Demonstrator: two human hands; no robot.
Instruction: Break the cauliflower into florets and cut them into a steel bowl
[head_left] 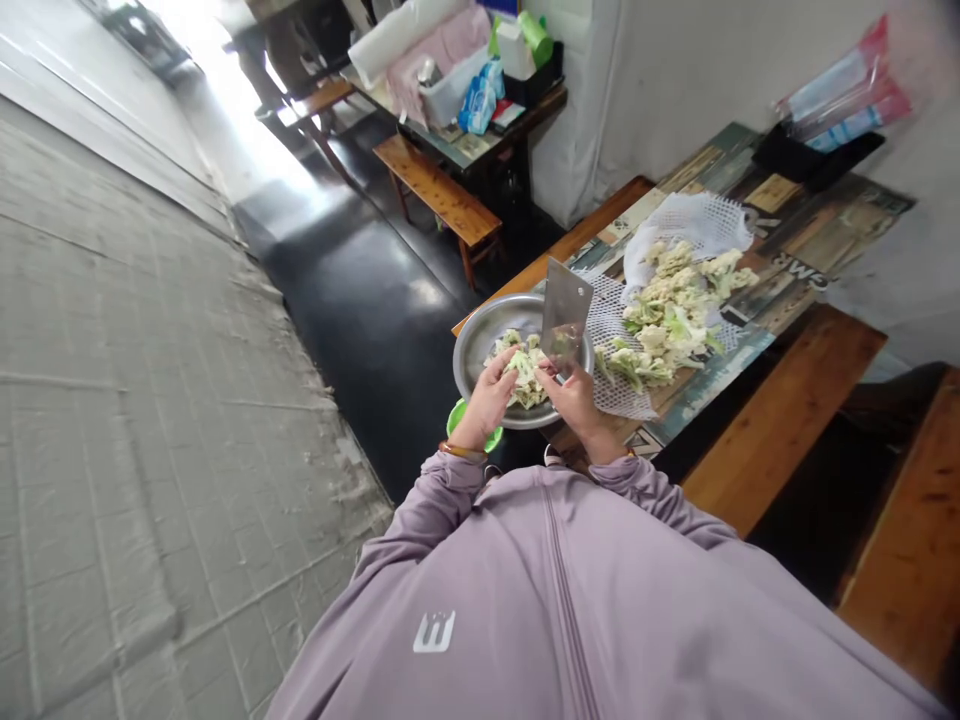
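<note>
My left hand (pixel 489 398) is closed round a piece of cauliflower (pixel 523 367) over a round metal bowl (pixel 480 335) that holds cut florets. My right hand (pixel 576 400) grips the handle of a cleaver (pixel 565 310), whose wide blade stands upright above the bowl, right beside the piece. Both hands meet over the bowl's near side. A pile of cauliflower pieces (pixel 671 310) lies on white netting (pixel 701 225) on the table, to the right of the bowl.
The patterned table (pixel 810 230) has a wooden bench (pixel 780 410) along it. A green item (pixel 455 417) shows under the bowl. Farther off stand another bench (pixel 439 195) and a cluttered table (pixel 480 140). Dark floor lies left.
</note>
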